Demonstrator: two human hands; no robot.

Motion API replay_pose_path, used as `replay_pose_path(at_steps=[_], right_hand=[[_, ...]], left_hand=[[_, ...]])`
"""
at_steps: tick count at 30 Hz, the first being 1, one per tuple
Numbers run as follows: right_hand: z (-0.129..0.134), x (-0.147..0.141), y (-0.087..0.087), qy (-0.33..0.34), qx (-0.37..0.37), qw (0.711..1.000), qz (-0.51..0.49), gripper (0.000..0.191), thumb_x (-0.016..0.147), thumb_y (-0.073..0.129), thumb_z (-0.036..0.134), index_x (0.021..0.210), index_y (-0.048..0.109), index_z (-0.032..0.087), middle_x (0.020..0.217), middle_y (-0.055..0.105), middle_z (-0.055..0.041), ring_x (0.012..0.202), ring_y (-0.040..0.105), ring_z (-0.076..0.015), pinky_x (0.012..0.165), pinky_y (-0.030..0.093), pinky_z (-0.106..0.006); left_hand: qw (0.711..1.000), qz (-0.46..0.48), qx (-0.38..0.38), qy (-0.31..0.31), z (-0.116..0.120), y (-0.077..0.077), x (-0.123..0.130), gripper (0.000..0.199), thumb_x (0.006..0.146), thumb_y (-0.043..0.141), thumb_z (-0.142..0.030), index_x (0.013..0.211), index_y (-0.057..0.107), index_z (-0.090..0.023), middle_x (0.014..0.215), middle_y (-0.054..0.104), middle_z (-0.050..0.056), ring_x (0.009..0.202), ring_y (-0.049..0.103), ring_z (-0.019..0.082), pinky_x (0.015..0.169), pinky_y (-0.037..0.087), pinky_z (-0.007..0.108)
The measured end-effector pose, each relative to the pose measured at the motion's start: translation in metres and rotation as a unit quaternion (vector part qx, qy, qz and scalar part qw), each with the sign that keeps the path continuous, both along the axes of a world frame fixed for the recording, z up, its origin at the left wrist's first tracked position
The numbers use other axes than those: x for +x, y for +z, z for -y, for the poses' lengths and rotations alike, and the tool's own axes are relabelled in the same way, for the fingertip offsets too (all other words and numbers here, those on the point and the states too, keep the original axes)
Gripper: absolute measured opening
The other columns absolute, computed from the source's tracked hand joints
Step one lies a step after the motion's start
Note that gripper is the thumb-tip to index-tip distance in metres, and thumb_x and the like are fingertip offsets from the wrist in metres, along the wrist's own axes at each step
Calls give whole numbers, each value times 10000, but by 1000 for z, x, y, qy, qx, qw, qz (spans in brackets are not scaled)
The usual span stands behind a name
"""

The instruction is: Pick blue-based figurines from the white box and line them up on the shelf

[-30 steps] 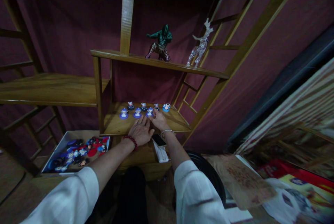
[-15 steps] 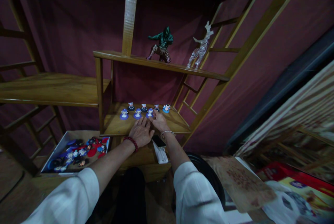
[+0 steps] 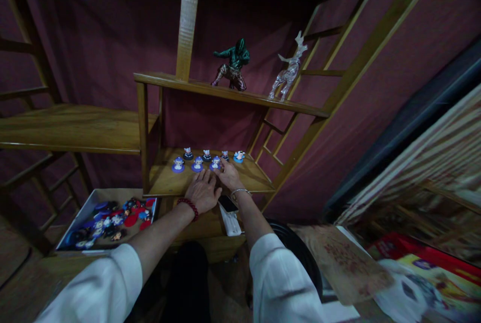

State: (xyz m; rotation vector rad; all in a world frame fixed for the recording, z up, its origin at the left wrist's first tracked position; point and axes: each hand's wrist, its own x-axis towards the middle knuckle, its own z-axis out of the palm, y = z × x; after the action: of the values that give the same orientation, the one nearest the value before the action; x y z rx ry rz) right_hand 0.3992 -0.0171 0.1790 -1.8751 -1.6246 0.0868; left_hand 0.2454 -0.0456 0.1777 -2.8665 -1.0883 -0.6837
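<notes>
On the lower shelf (image 3: 161,182), my right hand (image 3: 229,175) has its fingertips at a small white figurine on a purple base (image 3: 215,162), the rightmost of three in the front row. Thumb and index finger close on its right side. My left hand (image 3: 203,193) lies palm down with fingers stretched at the shelf's front edge, just below that row, holding nothing. Behind stand figurines on dark bases (image 3: 188,153), one of them partly hidden by my right hand. A figurine on a blue base (image 3: 239,156) stands at the right end.
A box of loose figurines (image 3: 101,222) sits at lower left. Below my hands lies a phone (image 3: 227,203) beside a white object (image 3: 232,225). On the upper shelf (image 3: 259,98) stand a green crouching statue (image 3: 233,64) and a clear deer figure (image 3: 287,74).
The view has shifted very slightly. Both hands and the figurines stay in nearly the same places, with my right fingers still at the rightmost purple-based figurine.
</notes>
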Motion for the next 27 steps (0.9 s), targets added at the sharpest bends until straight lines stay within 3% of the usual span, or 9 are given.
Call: replay_pose_path(at_steps=[19, 27], right_hand=[[-1, 2, -2, 9, 3, 1000, -13, 368, 731, 562, 236, 1098, 526, 239, 926, 645, -11, 835, 583, -146, 750, 446, -247], [1, 1, 0, 10, 17, 1000, -8, 359, 728, 556, 251, 1086, 540, 217, 870, 641, -17, 747, 573, -138, 695, 443, -241]], left_hand=[[1000, 2, 9, 2, -1, -2, -1, 523, 848, 283, -428, 1213, 445, -92, 1310, 421, 164, 1251, 305, 261, 1031, 193, 406], [1000, -4, 20, 0, -2, -4, 0, 531, 855, 261, -435, 1195, 465, -83, 1307, 423, 168, 1248, 308, 272, 1033, 188, 408]])
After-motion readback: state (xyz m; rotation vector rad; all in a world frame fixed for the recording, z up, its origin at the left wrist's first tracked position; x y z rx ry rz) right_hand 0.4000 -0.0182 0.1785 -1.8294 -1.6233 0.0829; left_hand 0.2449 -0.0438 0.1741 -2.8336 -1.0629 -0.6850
